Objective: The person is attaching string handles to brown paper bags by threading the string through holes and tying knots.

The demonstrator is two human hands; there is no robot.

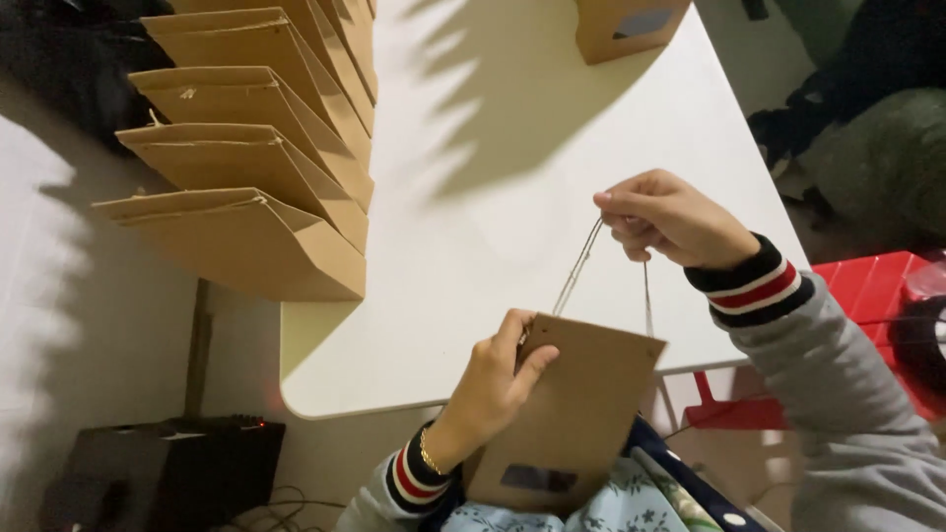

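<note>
At about nine o'clock in the view, a row of flat kraft paper bags [251, 148] lies overlapped like shingles along the left edge of the white table [512, 197]; six tops can be counted, though the farthest run out of view. Their card is matte brown, creased to sharp triangular folds. Below them, at seven o'clock, a black box [168, 468] sits on the floor beside a dark post.

Near six o'clock, the left hand [493, 389] is closed on the top left corner of one brown paper bag [572, 424], thumb across the front face and fingers behind. The bag is flat, rectangular and tilted, held over the lap just off the table's rounded near edge, with a small dark window patch low on its face. Two strands of thin twine handle [581, 268] rise from the bag's top corners toward two o'clock.

The right hand [670, 219] is curled shut around the top of that twine, pulling it taut above the bag. Both cuffs are ribbed, striped black, white and red, on grey sleeves.

At twelve o'clock one more bag [626, 25] stands upright at the far table end. At three o'clock sits a red plastic stool [867, 286].
</note>
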